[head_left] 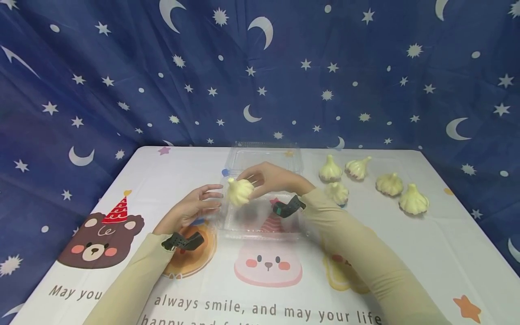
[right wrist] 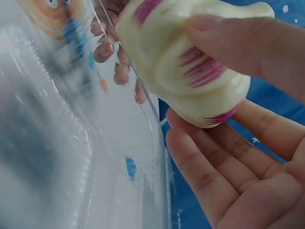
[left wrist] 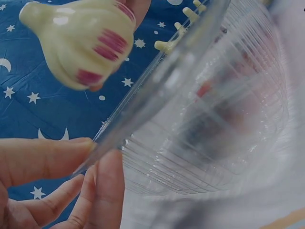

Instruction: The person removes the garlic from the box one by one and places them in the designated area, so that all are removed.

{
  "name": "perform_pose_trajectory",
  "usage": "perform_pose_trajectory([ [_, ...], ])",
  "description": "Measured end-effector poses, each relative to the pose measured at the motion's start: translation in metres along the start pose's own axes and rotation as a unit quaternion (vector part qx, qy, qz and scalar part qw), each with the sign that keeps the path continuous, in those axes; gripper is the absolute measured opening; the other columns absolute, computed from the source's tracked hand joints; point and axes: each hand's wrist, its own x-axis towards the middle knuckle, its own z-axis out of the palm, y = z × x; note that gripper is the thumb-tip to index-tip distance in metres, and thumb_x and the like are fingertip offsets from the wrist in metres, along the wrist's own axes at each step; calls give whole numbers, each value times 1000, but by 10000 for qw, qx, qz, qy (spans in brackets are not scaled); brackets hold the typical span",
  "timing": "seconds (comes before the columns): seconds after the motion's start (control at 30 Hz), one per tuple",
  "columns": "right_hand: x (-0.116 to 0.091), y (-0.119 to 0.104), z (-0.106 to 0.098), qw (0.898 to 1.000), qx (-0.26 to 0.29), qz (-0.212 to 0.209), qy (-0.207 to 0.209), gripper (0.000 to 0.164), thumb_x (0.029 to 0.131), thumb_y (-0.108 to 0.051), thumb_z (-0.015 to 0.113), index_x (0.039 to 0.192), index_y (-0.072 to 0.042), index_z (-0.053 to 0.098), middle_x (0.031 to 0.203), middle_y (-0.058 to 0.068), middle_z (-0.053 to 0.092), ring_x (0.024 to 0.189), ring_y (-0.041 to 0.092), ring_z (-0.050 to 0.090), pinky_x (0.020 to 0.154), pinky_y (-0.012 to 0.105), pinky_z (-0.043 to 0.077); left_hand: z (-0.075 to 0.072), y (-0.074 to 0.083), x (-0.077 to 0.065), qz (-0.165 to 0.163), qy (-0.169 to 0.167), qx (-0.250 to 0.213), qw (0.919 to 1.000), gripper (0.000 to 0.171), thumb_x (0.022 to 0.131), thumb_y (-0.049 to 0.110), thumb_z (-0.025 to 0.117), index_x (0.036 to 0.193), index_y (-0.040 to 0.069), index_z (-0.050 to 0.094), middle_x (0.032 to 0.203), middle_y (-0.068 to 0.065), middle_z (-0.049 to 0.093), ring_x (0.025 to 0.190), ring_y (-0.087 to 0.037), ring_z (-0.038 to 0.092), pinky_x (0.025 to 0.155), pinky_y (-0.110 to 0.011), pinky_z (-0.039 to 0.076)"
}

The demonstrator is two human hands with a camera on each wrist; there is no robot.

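Note:
My right hand [head_left: 273, 178] holds a pale yellow garlic bulb [head_left: 240, 192] with purple streaks above the left part of a clear plastic box [head_left: 260, 232]. In the right wrist view the thumb lies across the garlic bulb [right wrist: 190, 71] and the fingers are under it. My left hand [head_left: 195, 208] is at the box's left side. Up close in the left wrist view, its thumb and fingers pinch the rim of the clear box [left wrist: 200, 157]. The box's lid [head_left: 264, 159] lies folded back behind it.
Several more garlic bulbs [head_left: 389, 184] lie on the table's right side, one of them [head_left: 337, 193] close to my right forearm. The white tablecloth [head_left: 447, 253] bears printed cartoon figures and text. A dark blue curtain [head_left: 292, 113] with moons and stars hangs behind the table.

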Motion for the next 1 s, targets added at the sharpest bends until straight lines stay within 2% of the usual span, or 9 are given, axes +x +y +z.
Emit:
perform_pose_trajectory([
  [0.13, -11, -2, -6, 9998, 71, -35, 199, 48, 75, 0, 74, 121, 1, 59, 124, 15, 60, 117, 25, 57, 102, 30, 48, 1, 0, 0, -63, 3, -35, 10000, 65, 91, -4, 52, 146, -3, 19, 144, -31, 26, 102, -10, 58, 83, -17, 54],
  [0.4, -35, 1, -15, 9979, 23, -50, 639, 47, 77, -4, 75, 121, -1, 59, 122, 13, 61, 115, 25, 58, 100, 34, 50, 1, -1, 1, -161, 111, 29, 9998, 64, 91, -1, 54, 146, -1, 21, 144, -30, 28, 103, -9, 56, 82, -16, 54],
  [0.67, -61, 0, -18, 9914, 176, 22, 1296, 49, 75, 3, 73, 122, 2, 58, 124, 18, 59, 116, 29, 58, 99, 32, 49, -1, -3, 1, -86, 36, 49, 9999, 63, 92, -2, 52, 147, -1, 20, 143, -30, 28, 101, -9, 57, 85, -18, 54],
  [1.0, -101, -6, -27, 9823, -468, 356, 1777, 56, 74, -2, 77, 126, -1, 56, 132, 16, 55, 121, 31, 54, 102, 37, 47, -1, -3, 1, -51, 37, 157, 9999, 64, 91, 2, 54, 147, 0, 22, 141, -28, 32, 107, -14, 54, 86, -19, 54],
])
